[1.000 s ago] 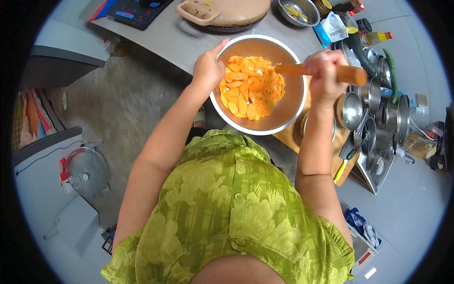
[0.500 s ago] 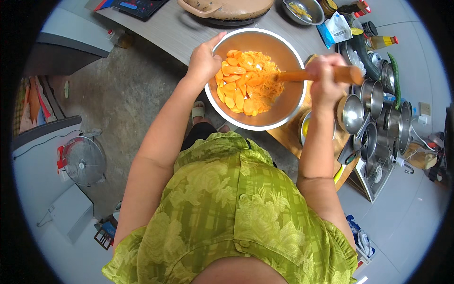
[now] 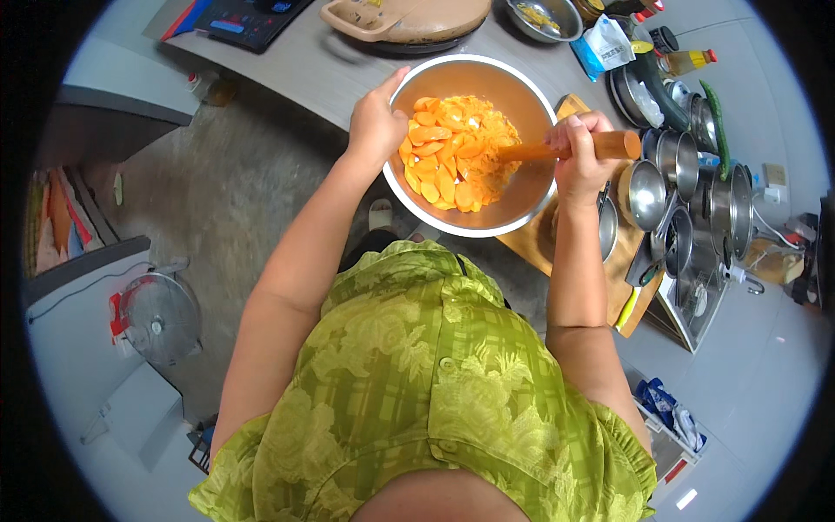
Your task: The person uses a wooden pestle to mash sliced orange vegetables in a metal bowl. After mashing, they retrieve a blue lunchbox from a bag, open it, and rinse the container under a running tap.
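Note:
A wide metal mixing bowl with a pale rim holds sliced and mashed carrot. Whole slices lie toward the left, while the mash gathers on the right. My left hand grips the bowl's left rim, its fingers partly hidden behind the wall. Closed around a wooden rolling pin is my right hand, above the right rim. The pin slants into the bowl, and its lower end rests in the mash.
Under the bowl's right side lies a wooden cutting board with a metal bowl and a yellow-handled knife. Metal pots crowd the right. A tan lidded pan, a small bowl and an induction cooker stand behind.
My right hand and the rolling pin have moved left and slightly down, the pin's end now deeper in the mash. My left hand keeps its grip on the rim. The whole view has shifted slightly.

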Available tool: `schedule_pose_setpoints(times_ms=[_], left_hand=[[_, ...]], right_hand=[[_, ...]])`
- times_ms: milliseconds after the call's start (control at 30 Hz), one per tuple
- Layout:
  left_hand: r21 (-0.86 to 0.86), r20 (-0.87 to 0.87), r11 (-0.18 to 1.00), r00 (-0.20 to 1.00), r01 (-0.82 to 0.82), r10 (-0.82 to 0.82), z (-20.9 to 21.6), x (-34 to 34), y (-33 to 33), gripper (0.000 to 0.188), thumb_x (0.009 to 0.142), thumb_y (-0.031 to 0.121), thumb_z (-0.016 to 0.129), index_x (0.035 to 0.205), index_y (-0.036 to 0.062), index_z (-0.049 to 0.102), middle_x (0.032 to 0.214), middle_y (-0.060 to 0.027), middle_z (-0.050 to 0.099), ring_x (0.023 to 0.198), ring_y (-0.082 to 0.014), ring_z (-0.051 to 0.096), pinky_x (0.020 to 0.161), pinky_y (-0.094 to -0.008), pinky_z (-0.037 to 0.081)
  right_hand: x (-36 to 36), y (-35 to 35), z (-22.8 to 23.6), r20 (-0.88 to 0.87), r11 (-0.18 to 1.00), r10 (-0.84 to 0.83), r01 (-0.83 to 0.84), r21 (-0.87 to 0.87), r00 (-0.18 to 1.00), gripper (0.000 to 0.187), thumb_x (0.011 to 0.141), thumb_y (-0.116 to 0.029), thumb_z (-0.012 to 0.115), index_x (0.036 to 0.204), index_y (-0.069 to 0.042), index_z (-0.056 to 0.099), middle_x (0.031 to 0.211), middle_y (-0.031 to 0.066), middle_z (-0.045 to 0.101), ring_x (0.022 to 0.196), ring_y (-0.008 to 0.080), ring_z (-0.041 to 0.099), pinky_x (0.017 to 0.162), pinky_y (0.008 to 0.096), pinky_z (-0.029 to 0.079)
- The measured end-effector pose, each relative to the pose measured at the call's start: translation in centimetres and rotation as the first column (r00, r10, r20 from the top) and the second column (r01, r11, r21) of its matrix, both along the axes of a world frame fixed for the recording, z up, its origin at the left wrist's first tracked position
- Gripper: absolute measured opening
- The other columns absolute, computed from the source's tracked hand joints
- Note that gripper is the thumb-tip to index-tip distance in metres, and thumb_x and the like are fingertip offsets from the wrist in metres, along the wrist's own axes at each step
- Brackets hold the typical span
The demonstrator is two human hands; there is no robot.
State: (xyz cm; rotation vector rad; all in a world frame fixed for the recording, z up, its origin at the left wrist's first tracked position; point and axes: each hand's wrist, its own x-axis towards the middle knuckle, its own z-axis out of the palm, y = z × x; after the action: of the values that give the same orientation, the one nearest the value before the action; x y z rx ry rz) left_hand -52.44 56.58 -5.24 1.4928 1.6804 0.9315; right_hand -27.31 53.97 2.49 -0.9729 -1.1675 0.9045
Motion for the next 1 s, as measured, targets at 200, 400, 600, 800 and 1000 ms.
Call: schedule_pose_setpoints(times_ms=[200, 400, 600, 800, 1000], left_hand=[[0.075, -0.024, 0.997, 1.0, 0.021, -0.019, 0.0, -0.1, -0.3, 0.061, 0.072, -0.005, 0.053, 0.13, 0.0148, 0.053, 0.092, -0.0221, 0.065, 0.083, -0.0351, 0.064, 0.077, -0.0388, 0.05], [0.037, 0.024, 0.996, 0.996, 0.079, -0.08, -0.5, -0.7, 0.2, 0.06, 0.071, -0.005, 0.053, 0.128, 0.0132, 0.054, 0.093, -0.0236, 0.065, 0.086, -0.0356, 0.064, 0.077, -0.0392, 0.05], [0.069, -0.053, 0.981, 0.982, 0.183, -0.179, -0.2, -0.8, 1.5, 0.06, 0.071, -0.006, 0.052, 0.128, 0.0128, 0.054, 0.096, -0.0245, 0.064, 0.088, -0.0365, 0.063, 0.079, -0.0398, 0.049], [0.056, -0.023, 0.978, 0.979, 0.202, -0.201, -0.1, -0.6, 1.8, 0.061, 0.071, -0.006, 0.053, 0.129, 0.0129, 0.054, 0.098, -0.0245, 0.064, 0.091, -0.0375, 0.063, 0.081, -0.0404, 0.049], [0.061, -0.079, 0.976, 0.976, 0.21, -0.205, -0.1, -0.4, 1.8, 0.063, 0.07, -0.007, 0.054, 0.13, 0.0124, 0.052, 0.097, -0.0252, 0.063, 0.092, -0.0383, 0.062, 0.081, -0.0421, 0.048]], right_hand=[[-1.4, -1.6, -0.3, 0.005, 0.982, -0.178, 0.177, 0.07, 0.984, 0.017, 0.084, -0.002, 0.055, 0.07, -0.004, 0.046, 0.058, 0.0046, 0.05, 0.051, 0.0122, 0.05, 0.052, 0.0271, 0.045], [-1.1, -1.3, 0.2, -0.132, 0.962, -0.254, 0.264, 0.069, 0.958, 0.016, 0.083, -0.001, 0.054, 0.071, -0.005, 0.044, 0.057, 0.0057, 0.048, 0.049, 0.0135, 0.047, 0.051, 0.0296, 0.045], [-3.3, -3.9, 2.5, -0.057, 0.943, -0.173, 0.182, 0.278, 0.983, 0.017, 0.084, -0.007, 0.052, 0.071, -0.004, 0.041, 0.055, 0.0063, 0.045, 0.049, 0.0139, 0.043, 0.05, 0.0302, 0.044], [-5.8, -2.4, -0.5, 0.027, 0.978, -0.17, 0.166, 0.123, 0.985, 0.014, 0.084, -0.006, 0.053, 0.073, -0.005, 0.045, 0.059, 0.0048, 0.046, 0.051, 0.0133, 0.045, 0.051, 0.0298, 0.043], [-4.7, -0.7, 1.8, -0.043, 0.962, -0.187, 0.192, 0.192, 0.981, 0.013, 0.084, -0.004, 0.051, 0.072, -0.005, 0.046, 0.058, 0.0049, 0.047, 0.05, 0.0135, 0.047, 0.05, 0.0291, 0.044]])
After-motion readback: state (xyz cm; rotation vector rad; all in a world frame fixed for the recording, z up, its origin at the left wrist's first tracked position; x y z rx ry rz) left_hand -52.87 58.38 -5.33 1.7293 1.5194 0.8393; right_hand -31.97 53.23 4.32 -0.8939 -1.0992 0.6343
